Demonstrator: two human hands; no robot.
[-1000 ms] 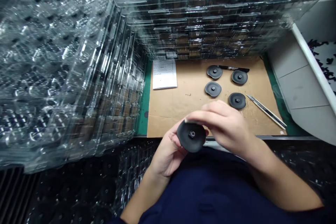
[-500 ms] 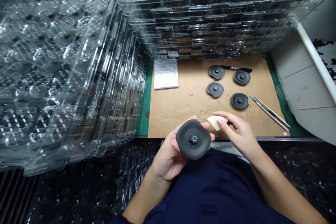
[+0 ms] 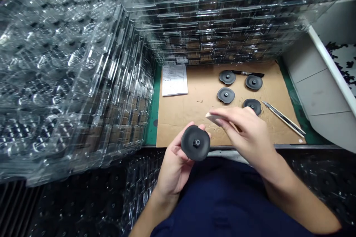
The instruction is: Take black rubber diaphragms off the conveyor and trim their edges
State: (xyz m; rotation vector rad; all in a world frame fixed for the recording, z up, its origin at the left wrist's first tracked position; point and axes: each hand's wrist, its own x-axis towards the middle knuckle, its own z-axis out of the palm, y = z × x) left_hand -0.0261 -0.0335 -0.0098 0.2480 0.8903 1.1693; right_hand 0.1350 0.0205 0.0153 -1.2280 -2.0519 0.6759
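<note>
My left hand cups a round black rubber disc with a small dark stud at its centre. My right hand pinches a small off-white block between fingers and thumb, just above and apart from the disc's upper edge. Several more of these discs lie on a cardboard sheet: one and another at the back, a third and a fourth nearer, the last partly hidden behind my right fingers.
Stacks of clear plastic trays rise at the left, and others at the back hold dark parts. A paper sheet, a marker and a utility knife lie on the cardboard. A green mat edges it.
The disc has shifted left in my left hand. My right hand has moved up and left, carrying the off-white block toward the disc's upper edge.
</note>
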